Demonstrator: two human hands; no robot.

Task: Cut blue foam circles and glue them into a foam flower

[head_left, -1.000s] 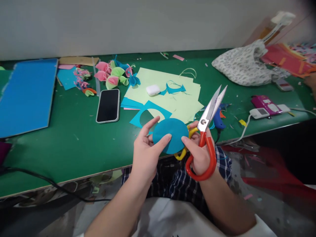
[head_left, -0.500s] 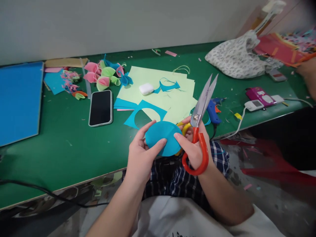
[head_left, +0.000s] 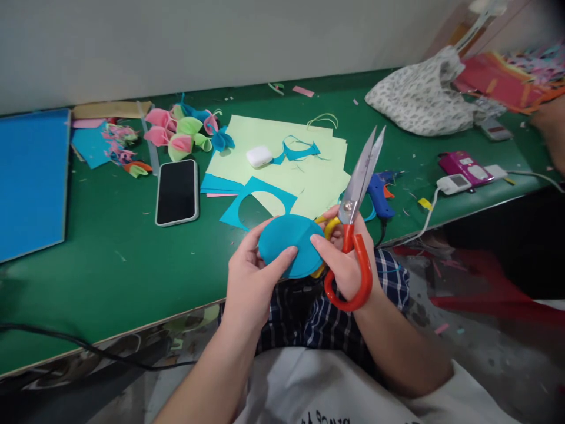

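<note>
A round piece of blue paper [head_left: 289, 244] is held between both hands, and a second edge along its lower right suggests more than one layer. My left hand [head_left: 251, 268] pinches its left side, thumb on top and fingers behind. The thumb of my right hand [head_left: 344, 265] presses the right side. Scissors [head_left: 359, 176] with one red handle hang on that same hand, the red loop around the thumb base, blades pointing up and slightly parted. A yellow handle [head_left: 331, 227] shows partly behind the fingers. A blue sheet with a round hole [head_left: 232, 213] lies just beyond the paper.
Light green sheets [head_left: 247, 132] carry a white case [head_left: 259, 156] and blue scraps. Left are a phone [head_left: 177, 193], paper petals [head_left: 180, 147] and a blue board [head_left: 30, 182]. Right are a blue glue gun [head_left: 382, 194], a purple device [head_left: 465, 168], a cloth bag [head_left: 415, 100] and another person's arm [head_left: 549, 132].
The view has shifted slightly. The hands keep the same grip, and a second edge of the round paper shows more plainly at its lower right.
</note>
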